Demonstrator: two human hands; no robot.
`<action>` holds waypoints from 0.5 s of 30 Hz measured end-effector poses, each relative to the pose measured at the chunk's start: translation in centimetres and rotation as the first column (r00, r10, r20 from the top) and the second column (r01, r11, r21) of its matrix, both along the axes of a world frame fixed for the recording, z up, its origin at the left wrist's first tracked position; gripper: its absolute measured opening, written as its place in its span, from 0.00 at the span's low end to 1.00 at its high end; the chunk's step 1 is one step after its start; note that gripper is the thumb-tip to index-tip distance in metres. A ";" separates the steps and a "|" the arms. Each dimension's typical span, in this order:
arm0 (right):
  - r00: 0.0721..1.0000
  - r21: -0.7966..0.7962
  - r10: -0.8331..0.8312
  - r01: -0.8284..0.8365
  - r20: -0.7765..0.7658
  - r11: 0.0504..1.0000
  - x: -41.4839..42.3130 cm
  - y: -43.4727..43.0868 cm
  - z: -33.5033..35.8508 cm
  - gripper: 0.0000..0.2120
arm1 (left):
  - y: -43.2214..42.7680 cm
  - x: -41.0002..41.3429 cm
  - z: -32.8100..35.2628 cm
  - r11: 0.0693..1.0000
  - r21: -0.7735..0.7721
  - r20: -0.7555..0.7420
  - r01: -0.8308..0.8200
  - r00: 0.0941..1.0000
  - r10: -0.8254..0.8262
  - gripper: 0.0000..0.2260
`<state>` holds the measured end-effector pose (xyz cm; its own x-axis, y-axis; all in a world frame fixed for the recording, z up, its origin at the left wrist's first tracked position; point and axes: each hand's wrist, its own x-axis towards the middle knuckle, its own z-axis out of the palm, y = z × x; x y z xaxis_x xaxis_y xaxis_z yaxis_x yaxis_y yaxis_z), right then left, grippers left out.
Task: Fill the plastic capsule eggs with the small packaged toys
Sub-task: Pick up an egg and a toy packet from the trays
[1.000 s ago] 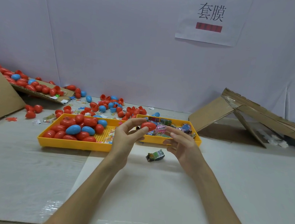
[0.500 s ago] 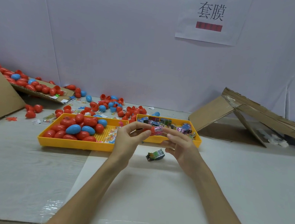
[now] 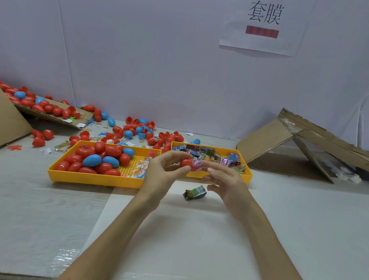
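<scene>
On a pale table (image 3: 192,241) before a white wall (image 3: 142,47) stand two yellow trays, the left tray (image 3: 95,180) with eggs (image 3: 111,151), the right tray (image 3: 248,174) with packaged toys (image 3: 222,160). The filling step seems in hand: the left hand (image 3: 165,171) pinches a red egg half (image 3: 185,163), and the right hand (image 3: 224,179) pinches a pink toy packet (image 3: 197,165) against its open side, between both hands, above the right tray's near rim. Next the packet probably needs pushing fully in, then closing the egg.

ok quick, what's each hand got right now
left hand: closed, holding a red capsule egg half
right hand: closed, holding a pink packaged toy at the egg half's opening
</scene>
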<state>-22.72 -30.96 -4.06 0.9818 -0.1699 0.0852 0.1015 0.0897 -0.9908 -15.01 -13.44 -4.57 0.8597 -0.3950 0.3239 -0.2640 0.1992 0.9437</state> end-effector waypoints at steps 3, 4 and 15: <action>0.998 0.025 -0.060 0.060 0.020 0.998 0.0 0.0 -0.2 0.09 | -0.1 -0.1 0.0 1.000 0.002 -0.002 0.031 1.000 -0.031 0.10; 0.994 0.021 -0.100 0.099 0.034 0.995 0.1 0.1 -0.2 0.09 | -0.1 -0.1 0.0 0.999 0.004 -0.003 0.038 0.999 -0.038 0.10; 0.926 -0.200 -0.230 0.297 0.300 0.934 0.3 0.9 -0.6 0.09 | -0.3 -0.3 0.0 0.998 0.046 0.002 0.048 0.999 -0.048 0.10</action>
<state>-22.39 -30.02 -4.61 0.8384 -0.3609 0.4084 0.3530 -0.2114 -0.9114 -15.28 -13.70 -4.61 0.8383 -0.4506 0.3069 -0.2579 0.1682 0.9514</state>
